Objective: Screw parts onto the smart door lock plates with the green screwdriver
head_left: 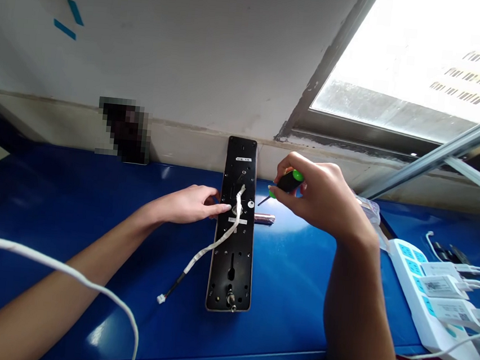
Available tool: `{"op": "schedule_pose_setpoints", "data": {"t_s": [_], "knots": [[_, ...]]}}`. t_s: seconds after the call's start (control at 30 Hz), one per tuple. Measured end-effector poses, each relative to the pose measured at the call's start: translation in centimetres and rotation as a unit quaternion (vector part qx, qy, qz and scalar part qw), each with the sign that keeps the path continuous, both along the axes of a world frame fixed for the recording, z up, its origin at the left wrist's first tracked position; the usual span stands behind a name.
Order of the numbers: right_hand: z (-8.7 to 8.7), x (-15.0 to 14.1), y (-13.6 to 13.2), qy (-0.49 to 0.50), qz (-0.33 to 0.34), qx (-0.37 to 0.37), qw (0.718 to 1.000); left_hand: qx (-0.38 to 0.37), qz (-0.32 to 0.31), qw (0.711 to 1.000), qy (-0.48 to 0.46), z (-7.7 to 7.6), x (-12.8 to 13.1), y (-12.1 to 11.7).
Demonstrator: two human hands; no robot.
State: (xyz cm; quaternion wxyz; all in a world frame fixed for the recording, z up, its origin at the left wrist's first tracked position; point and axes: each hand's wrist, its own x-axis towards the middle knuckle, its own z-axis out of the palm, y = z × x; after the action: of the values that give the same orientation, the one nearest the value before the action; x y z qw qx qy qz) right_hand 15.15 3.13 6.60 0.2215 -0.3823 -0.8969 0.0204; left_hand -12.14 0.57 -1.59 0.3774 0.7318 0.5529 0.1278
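A long black lock panel [232, 258] lies on the blue table, its inner side with screw holes and labels facing up. From its middle a white-wrapped cable [211, 247] runs down to the left and ends in a small white plug [161, 298]. My left hand [197, 204] grips the panel's left edge, thumb on the face and the other fingers partly hidden. Held in my right hand [313, 190] is a black and green screwdriver [288, 182], its tip pointing down-left, just right of the panel and apart from it. A shiny metal handle [265, 219] sticks out under the panel's right side.
A white power strip [416, 293] with several chargers and cables stands at the right, near a clear plastic bag [368, 209]. A loose white cable [65, 268] crosses the left foreground. A pixelated dark object [130, 130] leans on the wall behind the blue table [156, 342].
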Motion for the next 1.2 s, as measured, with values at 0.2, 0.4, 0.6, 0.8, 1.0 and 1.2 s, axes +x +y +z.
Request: {"op": "schedule_pose_setpoints", "data": {"t_s": [0.2,0.4,0.6,0.8,1.0,1.2], "knots": [[-1.6,-0.2,-0.6,-0.032,-0.041,-0.017,0.999,0.061,0.004,0.996,0.057,1.1,0.5,-1.1],[-3.2,0.0,-2.5,-0.049,-0.118,-0.063,0.99,0.126,0.005,0.992,0.032,2.2,1.8,-2.5],[-6.4,0.3,-4.0,-0.058,-0.178,-0.135,0.973,0.123,-0.019,0.992,0.006,2.6,2.3,-2.9],[-10.3,-0.2,-4.0,-0.054,-0.158,-0.207,0.964,0.104,-0.045,0.993,-0.016,2.7,2.6,-3.1],[-12.0,-0.7,-3.4,-0.03,-0.145,-0.217,0.965,0.099,-0.058,0.993,-0.02,2.3,2.5,-3.0],[-12.6,-0.5,-3.3,0.019,-0.127,-0.217,0.968,0.066,-0.085,0.993,-0.038,2.2,2.9,-3.1]]}}
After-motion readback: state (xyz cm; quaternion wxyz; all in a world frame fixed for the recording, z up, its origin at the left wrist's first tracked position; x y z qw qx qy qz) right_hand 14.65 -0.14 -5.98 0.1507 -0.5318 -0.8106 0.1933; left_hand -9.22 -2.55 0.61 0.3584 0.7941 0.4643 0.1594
